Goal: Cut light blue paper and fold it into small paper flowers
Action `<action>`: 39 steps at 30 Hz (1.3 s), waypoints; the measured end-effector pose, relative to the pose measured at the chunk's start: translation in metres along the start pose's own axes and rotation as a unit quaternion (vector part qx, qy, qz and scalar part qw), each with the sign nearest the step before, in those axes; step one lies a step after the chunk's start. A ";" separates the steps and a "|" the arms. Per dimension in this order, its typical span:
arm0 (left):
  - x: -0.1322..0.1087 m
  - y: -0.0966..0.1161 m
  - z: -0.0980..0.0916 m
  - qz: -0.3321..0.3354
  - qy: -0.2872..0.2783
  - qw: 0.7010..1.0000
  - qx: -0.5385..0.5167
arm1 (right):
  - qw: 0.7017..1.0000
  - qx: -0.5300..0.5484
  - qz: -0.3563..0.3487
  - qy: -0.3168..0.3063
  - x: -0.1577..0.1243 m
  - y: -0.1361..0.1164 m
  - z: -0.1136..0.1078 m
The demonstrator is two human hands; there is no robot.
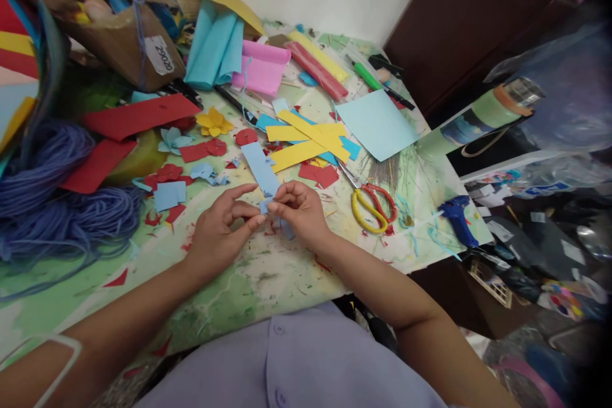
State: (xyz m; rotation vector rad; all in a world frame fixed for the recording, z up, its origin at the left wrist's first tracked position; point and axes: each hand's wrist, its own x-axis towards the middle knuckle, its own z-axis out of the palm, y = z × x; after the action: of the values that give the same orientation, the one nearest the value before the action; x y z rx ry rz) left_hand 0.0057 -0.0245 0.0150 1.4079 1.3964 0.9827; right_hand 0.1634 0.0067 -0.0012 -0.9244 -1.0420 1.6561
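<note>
you are pinching the light-blue paper strip (261,169) near its lower end with your right hand (299,210), thumb and fingers closed narrow on it, just above the bench (268,274). your left hand (217,233) is curled in close beside it, its fingertips (261,220) meeting the small blue paper piece (264,206) at the strip's end. i cannot tell if that hand is gripping or only steadying. the strip is tilting up and away from you, its far end lying near the red paper round (246,136).

done so far, as far as the bench shows: a yellow paper flower (213,122), a pale-blue paper flower (174,140) and a red paper flower (169,172) are lying left of your hands, with red and blue offcuts scattered around them.

left over: yellow paper strips (306,140) are lying crossed ahead of you, a light-blue paper square (377,124) is lying uncut to their right, and folded pink paper (262,67) is sitting further back. the scissors (370,207) and blue glue gun (456,220) are lying idle on your right.
</note>
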 end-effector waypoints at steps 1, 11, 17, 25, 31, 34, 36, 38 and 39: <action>0.001 0.000 0.001 -0.018 -0.009 0.999 -0.026 | 1.000 -0.015 -0.007 0.011 0.000 0.000 -0.001; 0.007 -0.003 0.004 -0.030 -0.011 0.999 -0.010 | 0.989 -0.137 -0.043 0.040 0.000 0.000 -0.007; 0.007 -0.001 -0.002 0.011 -0.020 0.999 0.039 | 0.979 -0.192 -0.058 0.029 -0.001 0.001 -0.007; 0.007 -0.001 -0.004 0.023 -0.028 0.997 0.068 | 0.936 -0.319 -0.148 -0.009 -0.002 -0.003 -0.007; 0.009 -0.005 0.000 -0.085 -0.046 0.983 -0.155 | 0.886 -0.376 -0.268 -0.046 0.000 -0.003 -0.015; 0.011 -0.007 -0.002 -0.117 -0.043 0.972 -0.200 | 0.851 -0.417 -0.309 -0.077 0.000 -0.003 -0.018; 0.012 -0.008 -0.002 -0.131 -0.032 0.970 -0.203 | 0.836 -0.434 -0.327 -0.078 0.000 -0.003 -0.018; 0.012 -0.008 -0.002 -0.131 -0.019 0.971 -0.198 | 0.832 -0.435 -0.337 -0.068 -0.002 -0.004 -0.017; 0.012 -0.008 -0.001 -0.129 -0.013 0.973 -0.193 | 0.834 -0.432 -0.336 -0.064 -0.002 -0.004 -0.017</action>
State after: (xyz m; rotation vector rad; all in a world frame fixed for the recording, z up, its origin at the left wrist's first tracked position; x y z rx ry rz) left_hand 0.0027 -0.0127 0.0070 0.9236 1.2502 0.9944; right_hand 0.1804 0.0090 -0.0032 -0.8283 -2.0060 0.6142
